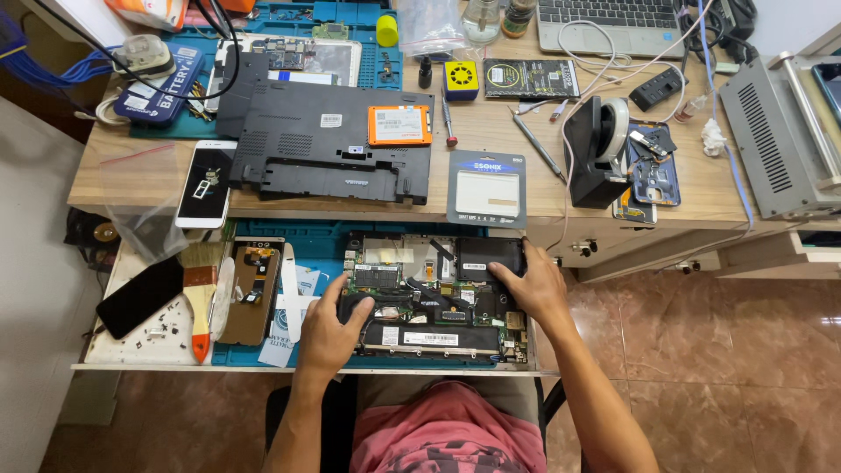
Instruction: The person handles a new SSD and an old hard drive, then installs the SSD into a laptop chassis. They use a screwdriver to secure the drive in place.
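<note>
Fingers of your left hand (331, 326) curl over the opened black laptop base with bare green circuit boards (435, 302), while your right hand (526, 285), fingers spread, presses its right edge.

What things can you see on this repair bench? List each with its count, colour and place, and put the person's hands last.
Opened laptop: one, black with green boards, pull-out shelf.
Bottom cover: one, black, desk top.
Drive: one, orange, on the cover.
Packet: one, grey, desk front edge.
Phone: one, white, left of the cover.
Dark phone: one, black, shelf left.
Brush: one, orange handle, shelf.
Tape dispenser: one, black, desk right.
Left hand: on the laptop's left part.
Right hand: on the laptop's right edge.
</note>
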